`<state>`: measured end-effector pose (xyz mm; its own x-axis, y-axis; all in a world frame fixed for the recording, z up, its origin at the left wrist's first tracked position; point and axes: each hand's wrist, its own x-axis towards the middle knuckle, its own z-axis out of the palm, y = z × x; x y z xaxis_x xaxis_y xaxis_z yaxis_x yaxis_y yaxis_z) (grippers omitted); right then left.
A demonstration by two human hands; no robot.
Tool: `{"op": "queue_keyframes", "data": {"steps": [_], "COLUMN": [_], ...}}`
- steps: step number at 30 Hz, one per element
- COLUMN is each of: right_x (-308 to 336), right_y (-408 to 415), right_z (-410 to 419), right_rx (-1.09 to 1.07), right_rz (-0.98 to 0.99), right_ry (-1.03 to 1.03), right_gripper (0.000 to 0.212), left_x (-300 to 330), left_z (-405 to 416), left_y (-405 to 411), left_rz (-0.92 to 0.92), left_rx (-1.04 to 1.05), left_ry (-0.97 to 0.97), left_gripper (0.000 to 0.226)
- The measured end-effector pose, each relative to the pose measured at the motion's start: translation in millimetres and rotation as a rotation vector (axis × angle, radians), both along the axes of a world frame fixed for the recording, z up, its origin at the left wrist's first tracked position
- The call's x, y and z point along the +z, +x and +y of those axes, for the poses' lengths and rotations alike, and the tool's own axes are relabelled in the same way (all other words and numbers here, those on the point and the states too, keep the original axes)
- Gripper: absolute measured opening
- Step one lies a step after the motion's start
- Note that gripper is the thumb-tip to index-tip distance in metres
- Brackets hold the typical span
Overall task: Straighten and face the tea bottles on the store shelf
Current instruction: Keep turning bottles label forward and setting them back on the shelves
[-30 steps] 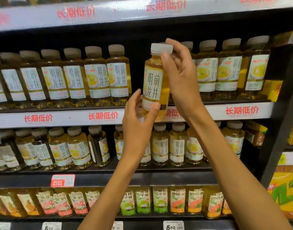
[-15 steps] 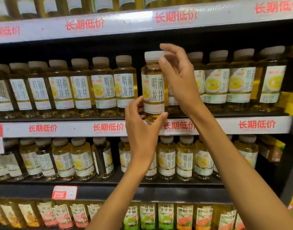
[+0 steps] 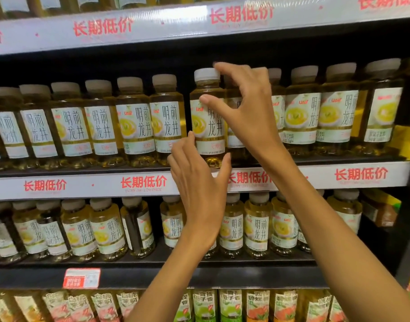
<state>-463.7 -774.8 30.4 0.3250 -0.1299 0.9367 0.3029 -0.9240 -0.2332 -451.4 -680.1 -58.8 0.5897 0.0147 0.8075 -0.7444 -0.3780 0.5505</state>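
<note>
One tea bottle (image 3: 206,132) with a white cap, pale yellow tea and a white label stands upright at the front edge of the middle shelf (image 3: 141,185), in the gap between its neighbours. My left hand (image 3: 199,189) holds its base, fingers on the left side and thumb on the right. My right hand (image 3: 248,112) pinches its top, with the index finger on the cap and the thumb on the bottle's shoulder. Its label faces me, with the right part hidden by my right hand.
Matching tea bottles line the same shelf to the left (image 3: 134,122) and right (image 3: 301,112), and another row (image 3: 106,228) fills the shelf below. Fruit tea bottles (image 3: 206,305) stand on the bottom shelf. Yellow boxes (image 3: 406,140) sit at the far right. A red price tag (image 3: 82,278) hangs lower left.
The bottle went from tilted in front of the shelf to upright in the gap in the row. It was also turned, so more of its label front shows.
</note>
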Motion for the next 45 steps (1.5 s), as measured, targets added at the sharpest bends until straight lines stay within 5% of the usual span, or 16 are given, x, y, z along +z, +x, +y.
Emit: {"op": "queue_keyframes", "data": {"steps": [17, 26, 30, 35, 45], "right_x": [2, 1, 2, -15, -24], "right_y": [22, 14, 2, -14, -55], "right_z": [-7, -27, -27, -20, -8], "right_rx": [-0.358, -0.524, -0.335, 0.227, 0.523], "right_rz": [-0.065, 0.014, -0.103, -0.167, -0.199], "right_ry": [-0.261, -0.154, -0.157, 0.098, 0.348], "right_gripper": [0.058, 0.051, 0.047, 0.06, 0.037], "left_x": [13, 12, 9, 2, 10], "left_z": [-6, -4, -5, -9, 5], "left_y": [11, 4, 0, -8, -21], "left_rz": [0.0, -0.101, -0.162, -0.177, -0.151], "left_rx": [0.137, 0.048, 0.032, -0.06, -0.236], "left_ry": [0.157, 0.062, 0.113, 0.204, 0.304], "left_gripper": [0.073, 0.061, 0.055, 0.068, 0.085]}}
